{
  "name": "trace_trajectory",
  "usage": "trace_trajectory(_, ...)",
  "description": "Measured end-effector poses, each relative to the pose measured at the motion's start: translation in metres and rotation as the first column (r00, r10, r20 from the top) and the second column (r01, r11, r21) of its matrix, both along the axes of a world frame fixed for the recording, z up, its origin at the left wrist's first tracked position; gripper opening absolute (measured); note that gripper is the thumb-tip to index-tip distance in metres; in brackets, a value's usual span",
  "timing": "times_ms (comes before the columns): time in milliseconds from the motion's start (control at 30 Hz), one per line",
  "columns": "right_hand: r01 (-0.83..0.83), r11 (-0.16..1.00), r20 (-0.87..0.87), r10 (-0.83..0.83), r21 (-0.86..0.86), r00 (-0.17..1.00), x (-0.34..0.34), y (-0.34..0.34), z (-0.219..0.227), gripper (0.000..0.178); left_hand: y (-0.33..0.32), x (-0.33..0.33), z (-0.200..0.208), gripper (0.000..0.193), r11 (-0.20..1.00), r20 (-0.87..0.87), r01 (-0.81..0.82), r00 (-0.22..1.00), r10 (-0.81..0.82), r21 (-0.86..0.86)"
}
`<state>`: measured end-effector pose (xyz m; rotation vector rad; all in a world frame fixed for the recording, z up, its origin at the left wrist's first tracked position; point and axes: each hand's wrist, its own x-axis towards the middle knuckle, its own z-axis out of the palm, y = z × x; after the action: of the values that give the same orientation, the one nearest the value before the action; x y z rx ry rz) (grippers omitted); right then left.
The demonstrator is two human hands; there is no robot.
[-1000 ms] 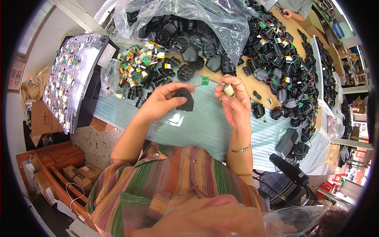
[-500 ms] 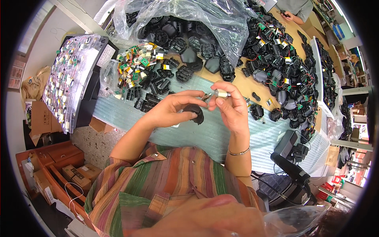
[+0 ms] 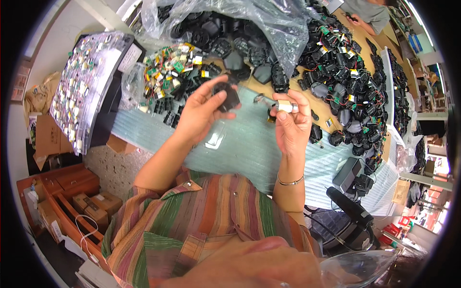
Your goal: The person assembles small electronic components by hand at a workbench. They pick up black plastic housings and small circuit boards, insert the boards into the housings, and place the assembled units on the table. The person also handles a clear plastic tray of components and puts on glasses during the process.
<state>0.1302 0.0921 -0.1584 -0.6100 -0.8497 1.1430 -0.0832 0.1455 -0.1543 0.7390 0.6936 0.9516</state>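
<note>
Between the fingers and thumb of my left hand (image 3: 198,117) is a dark, rounded plastic housing (image 3: 227,99), raised above the table covering. My right hand (image 3: 294,130) pinches a small cream and silver cylinder (image 3: 285,106), which looks like a little motor. From its left end a short dark strand, perhaps wires, reaches toward the housing. The two pieces are apart. Beneath both hands lies a pale green foam sheet (image 3: 240,153). A small clear plastic piece (image 3: 214,139) lies on it beside my left wrist.
Beyond my hands lie black housings (image 3: 234,61) under clear plastic film (image 3: 240,14). Circuit boards and batteries (image 3: 175,67) are heaped at left, near a leaning tray of small parts (image 3: 91,86). Wired black assemblies (image 3: 336,81) cover the right side. Another person's hand (image 3: 354,19) shows far right.
My hands have moved apart. The left, with the dark housing, went up and left; the right, with the cylinder, shifted slightly right. The strand at the cylinder's end now hangs free of my left fingers.
</note>
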Motion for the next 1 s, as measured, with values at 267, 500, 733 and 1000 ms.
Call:
trace_trajectory(267, 0.04, 0.996, 0.475, 0.001, -0.077, 0.88, -0.018, -0.005, 0.005, 0.041, -0.003, 0.003, -0.004, 0.051, 0.999, 0.1, -0.024, 0.995, 0.022, 0.023)
trace_trajectory(500, 0.151, 0.957, 0.85, -0.29, 0.248, 0.44, -0.032, -0.005, 0.005, 0.042, -0.012, 0.014, -0.008, 0.052, 0.97, -0.104, -0.038, 0.992, 0.065, 0.242)
trace_trajectory(733, 0.304, 0.877, 0.844, -0.457, 0.373, 0.282, -0.05, -0.006, 0.0, 0.033, -0.022, 0.019, -0.016, 0.047, 0.963, -0.158, 0.02, 0.987, 0.024, 0.271)
trace_trajectory(1000, 0.278, 0.82, 0.819, -0.553, 0.501, 0.155, -0.048, -0.004, -0.002, 0.036, -0.026, 0.021, -0.011, 0.047, 0.938, -0.204, 0.015, 0.977, 0.059, 0.346)
